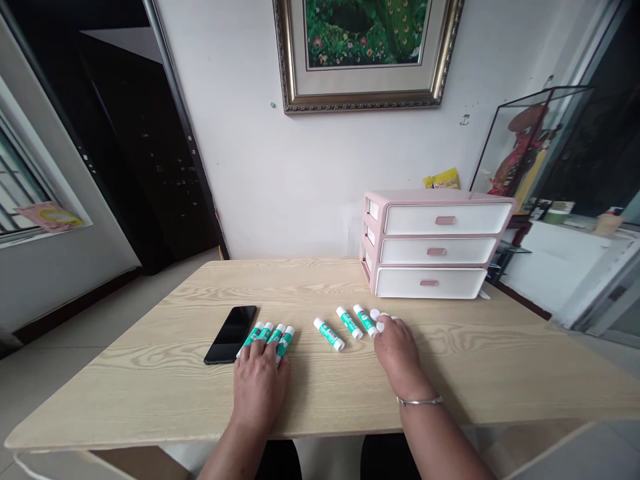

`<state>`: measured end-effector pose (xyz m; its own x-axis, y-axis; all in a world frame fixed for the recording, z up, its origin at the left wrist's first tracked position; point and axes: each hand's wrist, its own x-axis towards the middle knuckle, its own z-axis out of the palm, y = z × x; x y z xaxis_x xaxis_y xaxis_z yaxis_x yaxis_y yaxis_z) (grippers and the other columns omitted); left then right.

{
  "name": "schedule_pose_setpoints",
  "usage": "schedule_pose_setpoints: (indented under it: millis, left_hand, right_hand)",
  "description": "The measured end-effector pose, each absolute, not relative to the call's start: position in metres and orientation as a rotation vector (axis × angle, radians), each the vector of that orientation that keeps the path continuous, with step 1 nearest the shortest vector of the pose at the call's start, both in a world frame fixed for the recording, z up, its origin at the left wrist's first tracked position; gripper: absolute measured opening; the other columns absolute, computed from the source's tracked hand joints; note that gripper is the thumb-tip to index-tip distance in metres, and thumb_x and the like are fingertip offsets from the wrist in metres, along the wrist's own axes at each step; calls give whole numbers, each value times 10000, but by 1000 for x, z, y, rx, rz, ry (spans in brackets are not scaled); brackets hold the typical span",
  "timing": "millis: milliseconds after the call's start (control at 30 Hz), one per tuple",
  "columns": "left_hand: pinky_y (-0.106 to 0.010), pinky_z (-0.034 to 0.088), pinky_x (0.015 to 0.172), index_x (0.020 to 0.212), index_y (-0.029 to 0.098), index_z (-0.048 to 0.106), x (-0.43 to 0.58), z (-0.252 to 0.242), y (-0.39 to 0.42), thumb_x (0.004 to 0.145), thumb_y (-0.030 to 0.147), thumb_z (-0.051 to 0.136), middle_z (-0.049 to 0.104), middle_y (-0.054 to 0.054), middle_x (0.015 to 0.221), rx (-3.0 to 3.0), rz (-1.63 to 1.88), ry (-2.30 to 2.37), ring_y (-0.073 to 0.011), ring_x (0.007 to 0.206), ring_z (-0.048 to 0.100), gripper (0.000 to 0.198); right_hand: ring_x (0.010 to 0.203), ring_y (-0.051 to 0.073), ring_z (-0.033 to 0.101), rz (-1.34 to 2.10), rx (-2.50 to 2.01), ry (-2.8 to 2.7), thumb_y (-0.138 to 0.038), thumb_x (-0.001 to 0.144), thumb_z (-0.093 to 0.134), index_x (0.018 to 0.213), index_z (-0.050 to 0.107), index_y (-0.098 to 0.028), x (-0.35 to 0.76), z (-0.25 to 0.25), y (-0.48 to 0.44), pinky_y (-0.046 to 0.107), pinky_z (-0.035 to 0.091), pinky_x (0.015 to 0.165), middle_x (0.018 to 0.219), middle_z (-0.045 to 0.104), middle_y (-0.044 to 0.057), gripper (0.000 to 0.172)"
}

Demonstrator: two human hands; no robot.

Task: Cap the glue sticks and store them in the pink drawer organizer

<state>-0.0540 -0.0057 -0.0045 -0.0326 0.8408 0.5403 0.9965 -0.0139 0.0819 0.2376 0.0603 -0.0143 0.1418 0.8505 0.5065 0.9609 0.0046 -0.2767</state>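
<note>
My left hand (pixel 260 385) lies flat over a row of several teal-and-white glue sticks (pixel 267 338), its fingers resting across them. Just left of that row is a black smartphone (pixel 231 335), lying face up on the light wood-grain table (pixel 150 387). Between my hands lie several more glue sticks, one of them (pixel 329 334) angled toward my right hand. My right hand (pixel 397 348) has its fingertips on several round white caps (pixel 380 320), and the fingers hide part of them. A silver bangle (pixel 419 401) circles my right wrist.
A pink-and-white three-drawer organizer (pixel 435 244) stands at the table's back right. A framed peacock picture (pixel 367 53) hangs on the wall above. A yellow packet (pixel 443 180) and a glass display case (pixel 530 143) stand behind the organizer. The table's edges border a tiled floor.
</note>
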Motion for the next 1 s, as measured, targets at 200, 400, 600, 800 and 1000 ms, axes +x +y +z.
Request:
schedule_pose_setpoints:
  millis: [200, 400, 600, 800, 1000]
  left_hand:
    - [-429, 437, 870, 1035, 204, 738, -50, 1, 2, 892, 366, 592, 689, -143, 1113, -1910, -551, -1929, -338, 1050, 580, 261]
    - [-451, 444, 902, 939, 197, 750, -40, 7, 8, 918, 345, 562, 705, -143, 1027, -1950, -484, -1873, -344, 1054, 589, 240]
    - [-489, 435, 967, 988, 175, 738, -38, 2, 11, 912, 301, 556, 706, -166, 1138, -2026, -610, -1887, -369, 1155, 577, 234]
    - [-480, 458, 955, 1110, 174, 669, -34, -1, 16, 952, 426, 497, 702, -157, 1099, -2245, -1223, -2032, -335, 1083, 619, 344]
    - [-312, 489, 702, 1102, 197, 600, -12, 10, 11, 920, 561, 558, 685, -67, 966, -2792, -2053, -2137, -207, 829, 618, 409]
  right_hand:
    - [957, 249, 648, -218, -1891, -1716, -83, 843, 565, 1083, 672, -172, 234, -11, 58, 309, 439, 824, 1009, 710, 122, 277]
    - [955, 256, 651, -197, -1916, -1704, -78, 859, 541, 1060, 669, -158, 230, -6, 55, 318, 433, 815, 1002, 702, 139, 251]
    - [948, 252, 639, -211, -1862, -1740, -74, 850, 549, 1038, 668, -164, 227, -8, 54, 315, 438, 820, 948, 706, 120, 241]
    - [969, 247, 639, 27, -1630, -1526, -184, 888, 530, 1116, 669, -173, 219, 3, 52, 334, 479, 848, 1038, 712, 128, 267]
    - [913, 222, 661, 479, -1128, -1393, -441, 921, 566, 1164, 670, -169, 200, 8, 47, 320, 537, 752, 1082, 715, 119, 379]
